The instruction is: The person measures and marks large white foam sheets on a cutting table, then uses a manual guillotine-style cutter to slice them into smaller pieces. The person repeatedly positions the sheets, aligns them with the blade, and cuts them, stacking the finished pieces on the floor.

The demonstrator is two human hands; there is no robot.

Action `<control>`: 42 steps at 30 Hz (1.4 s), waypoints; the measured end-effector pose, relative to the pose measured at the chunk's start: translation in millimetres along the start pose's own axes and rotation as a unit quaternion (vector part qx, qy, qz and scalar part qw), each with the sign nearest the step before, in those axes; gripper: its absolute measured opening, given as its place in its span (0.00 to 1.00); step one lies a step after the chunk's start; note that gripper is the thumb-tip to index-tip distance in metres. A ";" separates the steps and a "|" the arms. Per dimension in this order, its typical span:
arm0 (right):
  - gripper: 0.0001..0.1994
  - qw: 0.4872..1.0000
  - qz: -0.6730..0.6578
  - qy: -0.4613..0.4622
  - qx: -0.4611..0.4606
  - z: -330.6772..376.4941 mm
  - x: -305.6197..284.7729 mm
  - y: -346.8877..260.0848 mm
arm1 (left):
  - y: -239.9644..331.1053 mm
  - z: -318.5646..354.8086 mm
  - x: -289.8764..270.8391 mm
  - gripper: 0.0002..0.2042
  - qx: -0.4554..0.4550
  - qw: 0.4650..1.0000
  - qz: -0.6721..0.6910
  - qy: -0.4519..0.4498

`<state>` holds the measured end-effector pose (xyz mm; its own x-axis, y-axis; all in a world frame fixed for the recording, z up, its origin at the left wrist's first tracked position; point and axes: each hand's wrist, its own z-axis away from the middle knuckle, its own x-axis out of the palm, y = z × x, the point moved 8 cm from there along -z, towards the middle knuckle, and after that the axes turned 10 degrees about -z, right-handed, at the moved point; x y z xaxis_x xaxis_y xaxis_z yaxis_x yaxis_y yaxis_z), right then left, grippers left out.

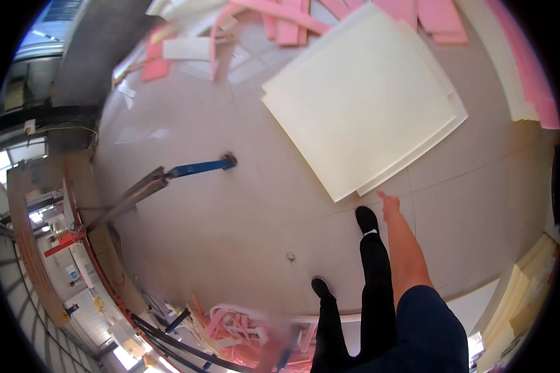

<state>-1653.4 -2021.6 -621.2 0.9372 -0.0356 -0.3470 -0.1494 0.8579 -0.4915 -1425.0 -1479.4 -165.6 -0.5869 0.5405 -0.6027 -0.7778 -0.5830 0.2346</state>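
Observation:
My right hand reaches forward over the tiled floor on a bare forearm, fingers stretched out, with nothing in it. It is just short of the near corner of a stack of large cream foam sheets. My black shoes and black trouser legs show beside the arm. A blurred skin-coloured shape at the lower edge, likely my left hand, sits next to something blue; its grip is too blurred to read.
A metal bar with a blue end slants across the floor at the left. Pink and white foam strips lie at the top, a pink scrap pile at the bottom. Yellowish foam blocks stand at the right.

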 end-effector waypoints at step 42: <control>0.16 0.701 -0.531 -0.318 -0.354 318.9 18.5 -664.4 | 15.1 -69.9 -122.5 0.14 -0.146 0.786 0.584 0.144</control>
<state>-1436.3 -2428.8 -46.3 0.5553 -0.0323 0.8310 0.8315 0.0422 -0.5539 -1349.2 -1596.8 -141.5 -0.7545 -0.6012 -0.2633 0.3626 -0.7162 0.5963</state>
